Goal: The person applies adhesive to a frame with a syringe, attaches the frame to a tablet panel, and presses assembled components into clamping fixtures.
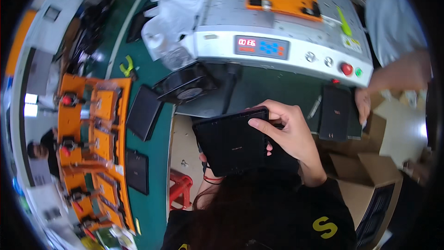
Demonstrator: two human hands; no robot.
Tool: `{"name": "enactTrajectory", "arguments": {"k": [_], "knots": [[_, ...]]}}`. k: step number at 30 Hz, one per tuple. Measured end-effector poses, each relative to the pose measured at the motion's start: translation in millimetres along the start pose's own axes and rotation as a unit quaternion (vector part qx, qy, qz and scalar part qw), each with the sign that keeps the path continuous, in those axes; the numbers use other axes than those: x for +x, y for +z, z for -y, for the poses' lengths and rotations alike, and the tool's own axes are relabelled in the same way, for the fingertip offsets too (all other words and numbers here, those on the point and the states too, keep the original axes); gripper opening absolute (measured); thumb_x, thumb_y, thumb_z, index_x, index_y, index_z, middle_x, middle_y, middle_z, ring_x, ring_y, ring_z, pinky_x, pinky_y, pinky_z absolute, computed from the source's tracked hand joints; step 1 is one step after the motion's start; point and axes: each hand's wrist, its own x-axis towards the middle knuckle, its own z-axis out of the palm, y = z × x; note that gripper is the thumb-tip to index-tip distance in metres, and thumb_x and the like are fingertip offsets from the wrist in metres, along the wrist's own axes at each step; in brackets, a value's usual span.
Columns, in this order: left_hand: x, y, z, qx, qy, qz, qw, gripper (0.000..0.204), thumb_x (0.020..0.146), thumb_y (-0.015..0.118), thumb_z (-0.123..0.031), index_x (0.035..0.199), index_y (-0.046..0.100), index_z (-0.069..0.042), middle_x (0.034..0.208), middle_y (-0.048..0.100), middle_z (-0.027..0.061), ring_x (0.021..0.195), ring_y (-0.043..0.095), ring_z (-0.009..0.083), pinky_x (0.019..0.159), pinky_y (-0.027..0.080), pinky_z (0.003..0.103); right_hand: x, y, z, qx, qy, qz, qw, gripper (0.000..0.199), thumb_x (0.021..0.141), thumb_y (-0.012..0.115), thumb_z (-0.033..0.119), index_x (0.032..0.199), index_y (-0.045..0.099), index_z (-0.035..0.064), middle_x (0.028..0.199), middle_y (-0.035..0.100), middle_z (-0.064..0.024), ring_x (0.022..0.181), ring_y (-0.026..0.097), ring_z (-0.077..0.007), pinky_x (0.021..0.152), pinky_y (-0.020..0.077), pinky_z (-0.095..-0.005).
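Right hand [290,132]: grasping the black panel [231,141] by its right edge, fingers curled over the top, index finger lying flat on its face.
Left hand [203,159]: mostly hidden under the panel, only a bit of thumb and a wrist with a red band show at the lower left corner; cannot tell its grip.
Black panel: held close to the body, tilted, in front of the grey machine [282,41].
Machine: far side, red number display, red and green buttons on the right, orange plate on top.
Co-worker's hand [363,104]: right side, touching another black panel [335,111] lying on the green bench [152,203].
Left of scene: orange clamp fixture [95,148], more black panels beside it, a black fan [185,85].
Near right: open cardboard box [370,180].
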Motion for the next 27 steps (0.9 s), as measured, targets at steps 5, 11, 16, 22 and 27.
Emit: {"name": "enactTrajectory", "arguments": {"k": [5,11,16,22,27], "knots": [[-40.1,20.2,-4.4,0.138,0.229,-0.147,0.952,0.124,0.059,0.073,-0.070,0.147,0.019,-0.001,0.134,0.043,0.0275,0.118,0.050,0.0454,0.101,0.040,0.057,26.5,32.5,-3.5,-0.105,-0.115,0.076,0.985,0.033,0.077,0.078,0.016,0.100,0.058,0.0013,0.091,0.072,-0.0078,0.076,0.069,-0.0150,0.046,0.0479,-0.0257],[-78.5,42.1,2.3,0.237,0.415,-0.309,0.822,0.120,0.063,0.064,-0.076,0.148,0.020,-0.004,0.139,0.039,0.0266,0.121,0.045,0.0466,0.104,0.036,0.059,30.0,95.0,-20.8,-0.291,-0.315,0.153,0.890,0.109,0.062,0.080,0.055,0.143,0.027,0.0043,0.135,0.045,-0.0203,0.117,0.053,-0.0350,0.091,0.0478,-0.0374],[-104.3,43.6,0.3,0.276,0.499,-0.417,0.708,0.117,0.067,0.056,-0.082,0.148,0.020,-0.006,0.142,0.036,0.0257,0.124,0.042,0.0476,0.106,0.034,0.060,8.0,110.6,-41.9,-0.315,-0.329,0.318,0.832,0.120,0.058,0.084,0.049,0.150,0.013,0.0203,0.151,0.004,-0.0323,0.136,0.014,-0.0560,0.106,0.0131,-0.0693],[-115.4,51.1,-54.8,0.228,0.568,-0.193,0.767,0.122,0.065,0.059,-0.081,0.151,0.010,-0.011,0.156,0.013,0.0109,0.139,0.026,0.0381,0.114,0.015,0.061,6.4,130.0,-68.3,-0.069,-0.125,0.295,0.945,0.098,0.071,0.084,0.025,0.142,0.022,0.0022,0.129,0.041,-0.0218,0.114,0.052,-0.0308,0.096,0.0434,-0.0460],[-122.7,43.5,-73.7,0.332,0.611,-0.246,0.675,0.126,0.063,0.060,-0.082,0.151,0.008,-0.010,0.156,0.011,0.0091,0.140,0.024,0.0373,0.114,0.018,0.060,-8.0,180.7,-71.5,0.113,-0.137,0.236,0.955,0.027,0.091,0.059,0.001,0.117,0.049,-0.0028,0.109,0.061,-0.0118,0.094,0.059,-0.0124,0.084,0.0472,-0.0252]]}}
